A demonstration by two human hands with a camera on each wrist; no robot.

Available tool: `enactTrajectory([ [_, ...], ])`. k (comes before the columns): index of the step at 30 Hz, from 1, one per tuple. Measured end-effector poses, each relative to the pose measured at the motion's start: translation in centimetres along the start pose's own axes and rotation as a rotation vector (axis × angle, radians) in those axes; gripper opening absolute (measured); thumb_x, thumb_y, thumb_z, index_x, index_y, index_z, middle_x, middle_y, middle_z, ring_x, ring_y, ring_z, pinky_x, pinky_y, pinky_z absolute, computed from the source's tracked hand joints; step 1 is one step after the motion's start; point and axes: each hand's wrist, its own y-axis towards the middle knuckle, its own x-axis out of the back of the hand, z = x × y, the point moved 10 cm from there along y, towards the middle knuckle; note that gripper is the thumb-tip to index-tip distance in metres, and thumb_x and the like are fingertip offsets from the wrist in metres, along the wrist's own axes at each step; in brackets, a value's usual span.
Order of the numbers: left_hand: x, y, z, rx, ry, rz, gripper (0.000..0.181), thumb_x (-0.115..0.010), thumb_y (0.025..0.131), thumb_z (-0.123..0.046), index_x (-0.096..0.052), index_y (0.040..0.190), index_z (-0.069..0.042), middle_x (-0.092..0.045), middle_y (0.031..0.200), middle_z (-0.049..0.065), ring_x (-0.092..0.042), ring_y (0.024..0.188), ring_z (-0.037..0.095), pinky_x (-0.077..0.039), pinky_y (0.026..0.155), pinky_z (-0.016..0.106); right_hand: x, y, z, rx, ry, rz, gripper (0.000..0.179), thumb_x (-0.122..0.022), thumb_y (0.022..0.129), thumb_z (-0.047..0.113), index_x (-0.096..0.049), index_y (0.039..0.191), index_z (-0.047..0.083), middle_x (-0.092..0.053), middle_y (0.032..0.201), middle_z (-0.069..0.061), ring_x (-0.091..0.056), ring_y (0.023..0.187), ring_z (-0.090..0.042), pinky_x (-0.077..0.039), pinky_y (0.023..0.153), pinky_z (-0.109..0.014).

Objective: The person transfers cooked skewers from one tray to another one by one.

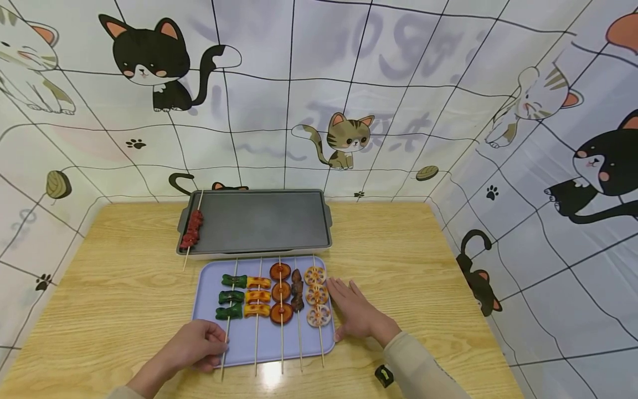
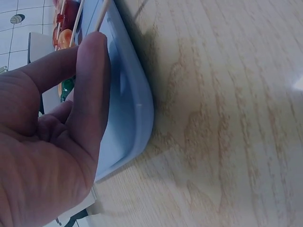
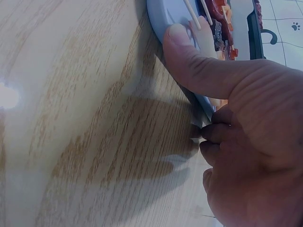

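A lavender tray carries several skewers side by side. At its left lies a green pepper skewer, whose stick my left hand pinches near the lower end. In the left wrist view a stick shows at the tip of the thumb. Next to the green pieces come a yellow-orange skewer, a skewer of round brown slices, a dark meat skewer and a lotus root skewer. Against the tray's right edge rests my right hand, fingers extended and thumb at the rim.
Behind the tray stands a grey rectangular griddle, with a red meat skewer across its left end. A small black object lies by the right forearm on the wooden table. Cat-patterned cloth surrounds the table's back and sides.
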Motion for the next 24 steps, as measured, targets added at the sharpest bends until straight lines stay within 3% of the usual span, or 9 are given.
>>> enactTrajectory([
  [7, 0.6, 0.0, -0.1, 0.000, 0.036, -0.041, 0.016, -0.070, 0.086, -0.010, -0.064, 0.093, 0.002, -0.063, 0.075, 0.004, -0.063, 0.060, 0.012, -0.061, 0.054, 0.033, 0.0, 0.0, 0.0, -0.001, -0.017, -0.002, 0.125, -0.086, 0.064, 0.039, -0.010, 0.155, -0.001, -0.011, 0.164, -0.017, -0.012, 0.152, -0.035, -0.004, 0.125, -0.054],
  [14, 2.0, 0.1, -0.6, -0.001, 0.095, -0.055, 0.016, -0.068, 0.089, -0.012, -0.066, 0.096, 0.002, -0.065, 0.076, 0.004, -0.064, 0.064, 0.013, -0.061, 0.055, 0.031, -0.1, 0.0, -0.1, -0.006, -0.021, 0.003, 0.125, -0.086, 0.064, 0.040, -0.010, 0.155, -0.001, -0.011, 0.164, -0.017, -0.012, 0.152, -0.034, -0.004, 0.126, -0.053],
  [24, 6.0, -0.1, -1.6, -0.033, -0.008, -0.094, 0.031, -0.059, 0.095, -0.014, -0.059, 0.113, 0.012, -0.072, 0.090, 0.008, -0.066, 0.074, 0.016, -0.062, 0.062, 0.033, 0.0, 0.0, 0.0, -0.004, -0.028, 0.000, 0.125, -0.086, 0.064, 0.040, -0.011, 0.155, -0.001, -0.012, 0.164, -0.017, -0.013, 0.152, -0.034, -0.004, 0.125, -0.054],
])
